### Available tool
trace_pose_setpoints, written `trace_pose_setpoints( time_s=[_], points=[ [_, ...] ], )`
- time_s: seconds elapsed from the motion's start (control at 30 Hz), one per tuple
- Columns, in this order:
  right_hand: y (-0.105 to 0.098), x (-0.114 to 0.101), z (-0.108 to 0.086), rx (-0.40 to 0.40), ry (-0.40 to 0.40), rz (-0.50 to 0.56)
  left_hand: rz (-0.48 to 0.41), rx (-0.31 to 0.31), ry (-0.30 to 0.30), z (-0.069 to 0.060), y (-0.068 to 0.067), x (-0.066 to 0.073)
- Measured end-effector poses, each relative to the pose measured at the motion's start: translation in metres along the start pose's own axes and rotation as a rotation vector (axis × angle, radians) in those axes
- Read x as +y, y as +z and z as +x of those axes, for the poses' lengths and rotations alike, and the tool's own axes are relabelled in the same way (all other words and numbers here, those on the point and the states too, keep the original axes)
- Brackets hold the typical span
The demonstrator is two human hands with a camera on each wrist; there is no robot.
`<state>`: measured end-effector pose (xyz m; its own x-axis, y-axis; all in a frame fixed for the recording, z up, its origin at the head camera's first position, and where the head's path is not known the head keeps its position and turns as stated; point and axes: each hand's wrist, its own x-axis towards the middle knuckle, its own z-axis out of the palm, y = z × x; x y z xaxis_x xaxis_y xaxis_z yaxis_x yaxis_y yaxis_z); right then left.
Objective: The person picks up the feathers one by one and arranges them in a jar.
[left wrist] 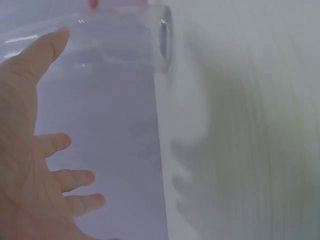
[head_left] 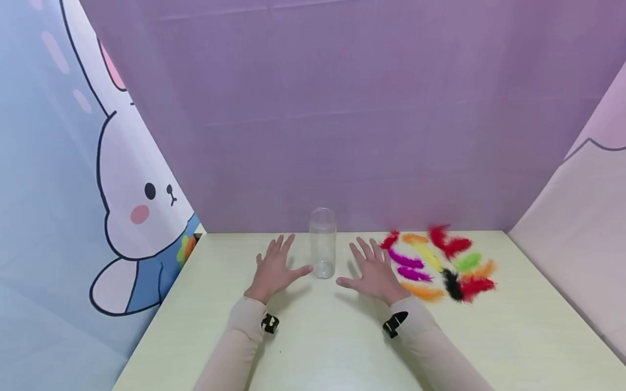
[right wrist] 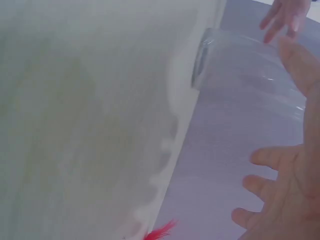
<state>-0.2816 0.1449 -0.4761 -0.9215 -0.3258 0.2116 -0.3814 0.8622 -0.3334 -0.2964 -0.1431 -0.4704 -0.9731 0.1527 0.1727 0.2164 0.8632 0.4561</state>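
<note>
A clear, tall glass [head_left: 323,244] stands upright near the table's far edge, between the two hands. To its left, the left hand [head_left: 279,269] hovers with fingers spread and thumb pointing toward the glass. The right hand [head_left: 374,274] mirrors it on the other side, fingers also spread; neither hand holds anything. In the left wrist view the glass [left wrist: 162,40] lies beyond the thumb. The right wrist view shows the glass base [right wrist: 202,60] apart from the fingers. Several coloured feathers [head_left: 411,273] lie on the table just right of the right hand.
The pale table [head_left: 318,347] ends at a purple cloth backdrop [head_left: 342,119]. A rabbit-print cloth [head_left: 132,190] hangs at the left, and a pale cloth [head_left: 577,228] borders the right side. Red, black, green, yellow and orange feathers [head_left: 468,263] spread over the right part of the table.
</note>
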Motion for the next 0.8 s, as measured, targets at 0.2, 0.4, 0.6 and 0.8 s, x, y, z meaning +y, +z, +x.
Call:
trace_pose_setpoints(
  time_s=[0.2,0.4,0.6,0.8],
  points=[
    [-0.005,-0.001,-0.012,0.036,-0.032,0.042,-0.118,0.081,0.062,0.004,0.005,0.012],
    [-0.007,0.002,-0.021,0.088,-0.026,0.066,-0.282,0.140,0.035,0.009,0.008,0.026],
    [-0.014,0.007,-0.024,0.136,-0.028,0.108,-0.486,0.146,0.002,0.013,0.014,0.036],
    [-0.024,0.014,-0.027,0.158,0.003,0.145,-0.612,0.145,0.005,0.018,0.020,0.040]
  ],
)
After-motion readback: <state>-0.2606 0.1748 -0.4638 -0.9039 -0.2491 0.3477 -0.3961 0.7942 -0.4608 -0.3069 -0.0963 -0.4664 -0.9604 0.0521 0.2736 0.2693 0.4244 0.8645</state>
